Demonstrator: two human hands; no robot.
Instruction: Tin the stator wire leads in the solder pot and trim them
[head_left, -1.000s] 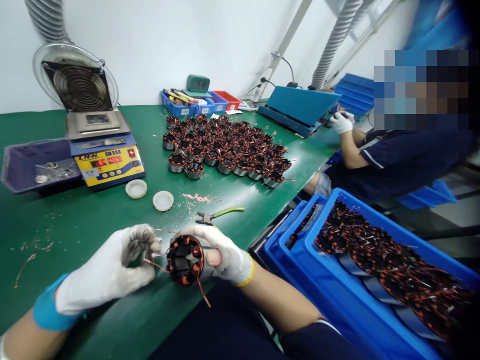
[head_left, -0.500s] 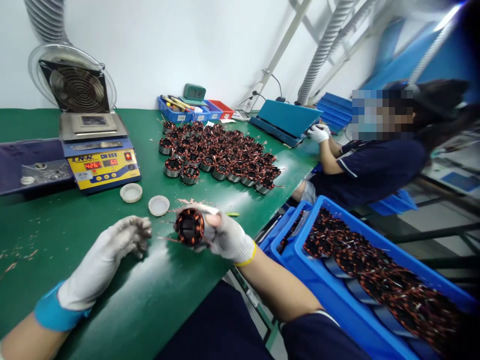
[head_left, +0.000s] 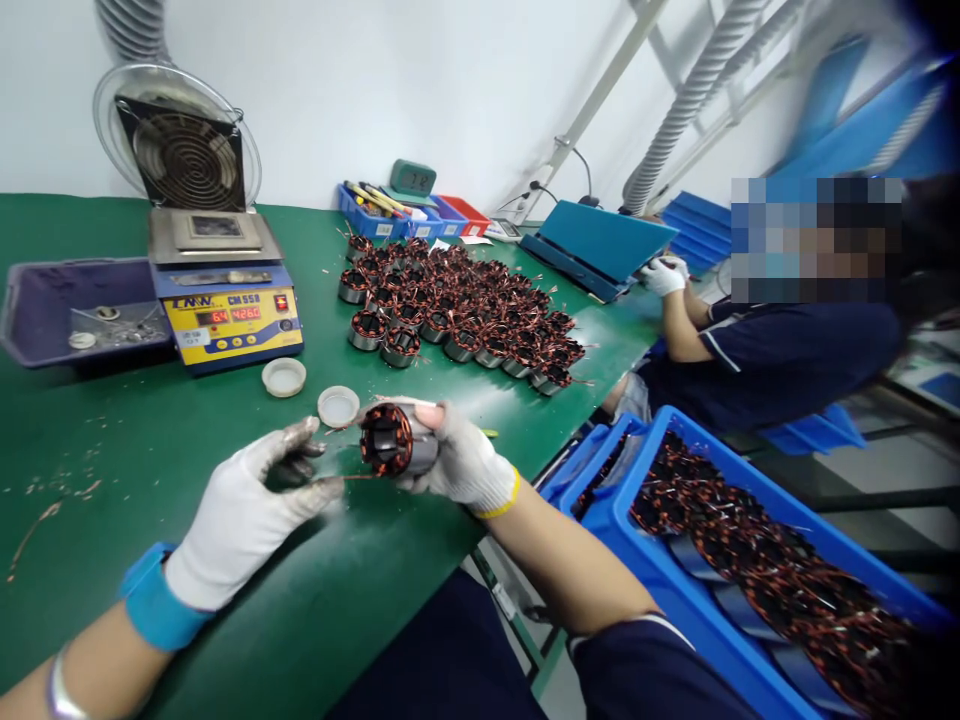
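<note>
My right hand (head_left: 472, 460), in a white glove with a yellow cuff, is wrapped round a motor stator (head_left: 388, 440). Its black slotted face and copper windings are turned to the left, and thin wire ends stick out toward my other hand. My left hand (head_left: 251, 495), gloved in white with dark-stained fingertips and a blue band at the wrist, is just left of the stator. Its thumb and fingers are apart; the thumb tip lies close to a copper wire end, and whether it touches cannot be made out. Two shallow white dishes (head_left: 339, 407) are behind my hands.
Many stators (head_left: 461, 300) stand grouped on the green table (head_left: 300, 650). At the left are a yellow-and-blue solder pot (head_left: 232, 315), a fan and a dark tray (head_left: 45, 320). Blue bins (head_left: 645, 500) of stators lie at right, near a seated co-worker (head_left: 787, 350).
My left hand has moved right toward the stator, its thumb and fingers now spread. The stator stays in my right hand, turned slightly. The camera view has shifted left.
</note>
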